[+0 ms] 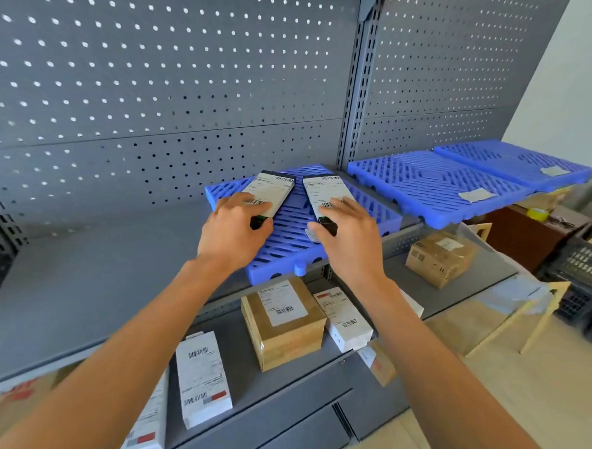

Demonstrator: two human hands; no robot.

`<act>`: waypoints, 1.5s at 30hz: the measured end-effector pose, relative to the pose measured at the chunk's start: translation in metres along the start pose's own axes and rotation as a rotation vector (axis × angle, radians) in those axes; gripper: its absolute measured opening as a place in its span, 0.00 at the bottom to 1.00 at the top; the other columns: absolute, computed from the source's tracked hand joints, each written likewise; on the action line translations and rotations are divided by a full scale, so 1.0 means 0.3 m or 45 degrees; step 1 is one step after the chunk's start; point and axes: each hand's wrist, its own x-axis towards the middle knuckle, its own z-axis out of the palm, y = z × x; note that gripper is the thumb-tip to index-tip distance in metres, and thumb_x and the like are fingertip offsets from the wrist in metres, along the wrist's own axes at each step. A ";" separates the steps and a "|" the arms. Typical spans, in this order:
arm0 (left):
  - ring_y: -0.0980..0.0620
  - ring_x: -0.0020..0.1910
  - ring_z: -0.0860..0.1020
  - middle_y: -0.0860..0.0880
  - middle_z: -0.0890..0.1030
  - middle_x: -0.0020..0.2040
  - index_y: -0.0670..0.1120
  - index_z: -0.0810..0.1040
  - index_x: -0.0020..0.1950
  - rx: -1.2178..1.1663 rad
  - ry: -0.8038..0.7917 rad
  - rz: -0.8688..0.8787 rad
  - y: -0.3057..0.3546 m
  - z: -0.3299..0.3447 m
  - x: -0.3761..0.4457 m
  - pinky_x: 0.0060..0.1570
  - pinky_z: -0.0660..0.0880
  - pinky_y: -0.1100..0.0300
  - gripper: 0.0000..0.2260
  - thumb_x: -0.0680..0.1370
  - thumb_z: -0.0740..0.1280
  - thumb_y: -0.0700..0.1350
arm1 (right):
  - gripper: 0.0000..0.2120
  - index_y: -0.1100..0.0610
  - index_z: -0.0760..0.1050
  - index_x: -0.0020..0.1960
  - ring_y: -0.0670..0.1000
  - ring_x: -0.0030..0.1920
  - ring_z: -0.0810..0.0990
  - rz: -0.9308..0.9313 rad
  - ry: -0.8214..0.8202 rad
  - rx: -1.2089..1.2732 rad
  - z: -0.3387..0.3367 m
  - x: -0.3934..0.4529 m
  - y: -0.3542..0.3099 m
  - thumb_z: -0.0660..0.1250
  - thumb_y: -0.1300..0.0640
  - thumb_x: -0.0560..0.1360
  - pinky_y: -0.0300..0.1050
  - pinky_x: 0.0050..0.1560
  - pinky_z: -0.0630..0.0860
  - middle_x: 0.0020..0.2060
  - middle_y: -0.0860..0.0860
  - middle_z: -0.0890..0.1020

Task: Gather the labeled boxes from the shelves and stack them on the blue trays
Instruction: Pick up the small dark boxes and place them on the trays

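Two flat black boxes with white shipping labels lie side by side on the nearest blue slatted tray (286, 248) on the upper shelf. My left hand (234, 229) grips the near end of the left box (270, 188). My right hand (350, 239) grips the near end of the right box (325, 191). Both boxes rest on the tray, angled slightly apart. Two more blue trays (437, 187) (510, 160) sit to the right on the same shelf, each with a small paper label.
The lower shelf holds a brown cardboard box (282, 323), white labeled boxes (344, 318) (202, 377) and another brown box (440, 257). A grey pegboard backs the shelving. Dark crates (583, 273), a yellow tape roll (537, 213) and a wooden frame stand at the right.
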 end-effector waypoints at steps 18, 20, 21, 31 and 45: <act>0.48 0.72 0.70 0.52 0.75 0.71 0.54 0.78 0.69 0.158 0.051 0.016 0.031 -0.066 -0.038 0.67 0.72 0.43 0.20 0.80 0.66 0.58 | 0.16 0.57 0.81 0.62 0.57 0.72 0.70 -0.137 -0.063 -0.114 -0.002 0.054 -0.057 0.66 0.50 0.80 0.61 0.72 0.65 0.66 0.55 0.79; 0.48 0.70 0.72 0.53 0.76 0.70 0.53 0.78 0.69 0.144 0.070 -0.011 0.020 -0.092 -0.058 0.65 0.74 0.45 0.19 0.80 0.66 0.58 | 0.14 0.58 0.82 0.61 0.58 0.70 0.72 -0.166 -0.071 -0.049 0.005 0.062 -0.094 0.67 0.52 0.79 0.59 0.69 0.67 0.64 0.55 0.80; 0.48 0.69 0.73 0.53 0.77 0.69 0.53 0.77 0.70 0.149 0.069 -0.024 0.014 -0.106 -0.071 0.64 0.74 0.46 0.20 0.80 0.65 0.58 | 0.13 0.58 0.82 0.59 0.59 0.68 0.74 -0.190 -0.058 -0.010 0.014 0.061 -0.114 0.68 0.53 0.79 0.58 0.68 0.68 0.62 0.55 0.82; 0.45 0.68 0.74 0.52 0.77 0.69 0.53 0.74 0.73 0.419 0.075 -0.162 -0.128 -0.366 -0.252 0.65 0.71 0.47 0.20 0.82 0.62 0.56 | 0.15 0.56 0.80 0.63 0.57 0.63 0.76 -0.335 -0.268 0.125 0.112 0.014 -0.430 0.65 0.53 0.79 0.56 0.61 0.74 0.59 0.52 0.82; 0.43 0.70 0.71 0.50 0.74 0.72 0.52 0.69 0.77 0.530 0.207 -0.416 -0.450 -0.923 -0.793 0.67 0.68 0.45 0.23 0.82 0.62 0.56 | 0.22 0.52 0.70 0.74 0.53 0.75 0.65 -0.621 -0.482 0.176 0.165 -0.258 -1.139 0.61 0.47 0.82 0.56 0.74 0.63 0.75 0.52 0.70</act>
